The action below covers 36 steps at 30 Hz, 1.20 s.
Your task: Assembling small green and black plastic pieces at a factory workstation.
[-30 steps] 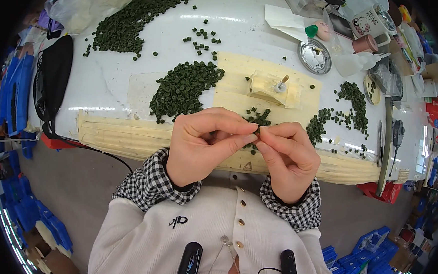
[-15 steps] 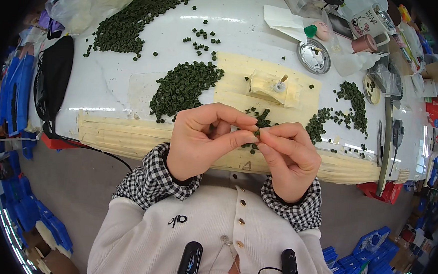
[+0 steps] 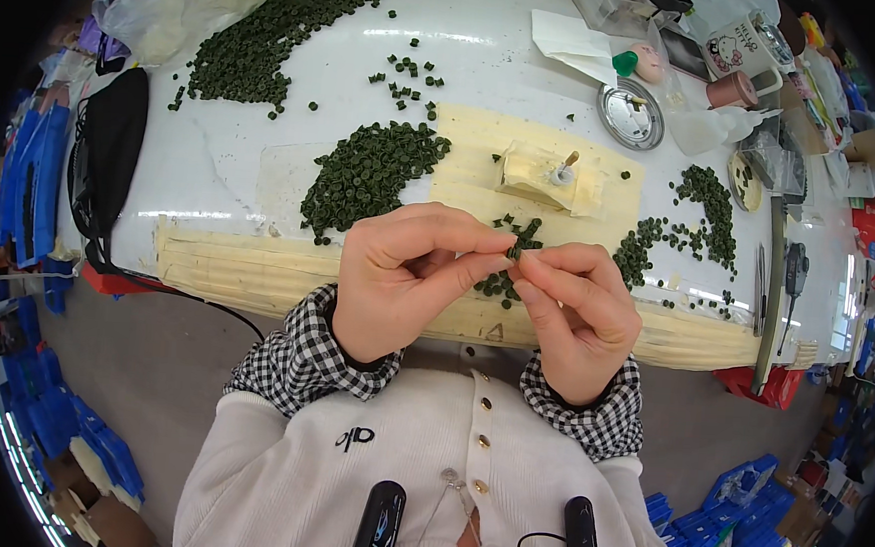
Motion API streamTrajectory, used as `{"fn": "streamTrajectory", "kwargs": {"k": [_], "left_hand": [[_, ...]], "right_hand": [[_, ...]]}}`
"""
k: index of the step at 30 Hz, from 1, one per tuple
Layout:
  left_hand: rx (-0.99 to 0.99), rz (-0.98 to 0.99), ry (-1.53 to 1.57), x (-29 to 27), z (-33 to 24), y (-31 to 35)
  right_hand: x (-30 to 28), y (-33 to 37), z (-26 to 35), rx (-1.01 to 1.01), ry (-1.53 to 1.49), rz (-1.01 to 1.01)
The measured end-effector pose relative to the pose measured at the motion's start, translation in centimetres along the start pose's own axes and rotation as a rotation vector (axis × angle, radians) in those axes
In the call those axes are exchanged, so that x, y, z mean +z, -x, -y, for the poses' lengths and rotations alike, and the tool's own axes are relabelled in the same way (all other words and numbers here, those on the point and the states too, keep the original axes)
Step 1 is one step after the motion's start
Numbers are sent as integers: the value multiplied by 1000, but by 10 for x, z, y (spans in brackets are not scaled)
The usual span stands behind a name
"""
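Observation:
Near the table's front edge, my left hand (image 3: pixel 397 276) and my right hand (image 3: pixel 584 308) meet with thumbs and forefingers pinched together. A small dark green part (image 3: pixel 515 252) sits between the fingertips, mostly covered by them. Just beyond lies a small cluster of similar short green parts (image 3: pixel 525 234). To the left is a bigger heap of green parts (image 3: pixel 368 174). Behind my fingers stands a tape-wrapped block (image 3: pixel 538 184) with an upright pin (image 3: pixel 569 163) on top. It rests on a cream-coloured sheet (image 3: pixel 466 140).
More green parts form a large pile (image 3: pixel 260 57) at the far left and a scattered group (image 3: pixel 707 205) at the right. A round metal dish (image 3: pixel 630 115), a squeeze bottle (image 3: pixel 697 132) and a mug (image 3: pixel 732 49) stand back right. A black bag (image 3: pixel 109 153) lies at the left edge.
My fingertips have shifted slightly, and less of the small green part shows between them. The hands otherwise stay in nearly the same place.

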<state>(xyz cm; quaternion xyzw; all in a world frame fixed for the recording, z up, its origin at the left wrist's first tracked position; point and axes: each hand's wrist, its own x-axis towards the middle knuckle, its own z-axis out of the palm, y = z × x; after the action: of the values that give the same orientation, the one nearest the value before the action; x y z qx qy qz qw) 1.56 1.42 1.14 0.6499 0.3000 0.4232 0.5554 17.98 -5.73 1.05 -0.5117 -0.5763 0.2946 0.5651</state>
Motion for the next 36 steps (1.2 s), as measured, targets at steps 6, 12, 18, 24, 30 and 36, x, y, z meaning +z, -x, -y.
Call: {"fn": "streamTrajectory", "kwargs": {"k": [6, 12, 18, 24, 30, 36], "left_hand": [[-38, 37, -73, -2, -4, -1], [-2, 34, -86, -2, -4, -1], [28, 66, -84, -3, -2, -2], [-89, 76, -28, -2, -5, 0], [-46, 107, -77, -3, -3, 0], [100, 109, -117, -3, -1, -2]], "right_hand": [[1, 0, -1, -11, 22, -3], [0, -2, 0, -51, 69, 20], [-6, -6, 1, -102, 123, 74], [-8, -9, -3, -87, 116, 22], [-7, -11, -4, -79, 133, 27], [-7, -11, 2, -137, 246, 39]]}}
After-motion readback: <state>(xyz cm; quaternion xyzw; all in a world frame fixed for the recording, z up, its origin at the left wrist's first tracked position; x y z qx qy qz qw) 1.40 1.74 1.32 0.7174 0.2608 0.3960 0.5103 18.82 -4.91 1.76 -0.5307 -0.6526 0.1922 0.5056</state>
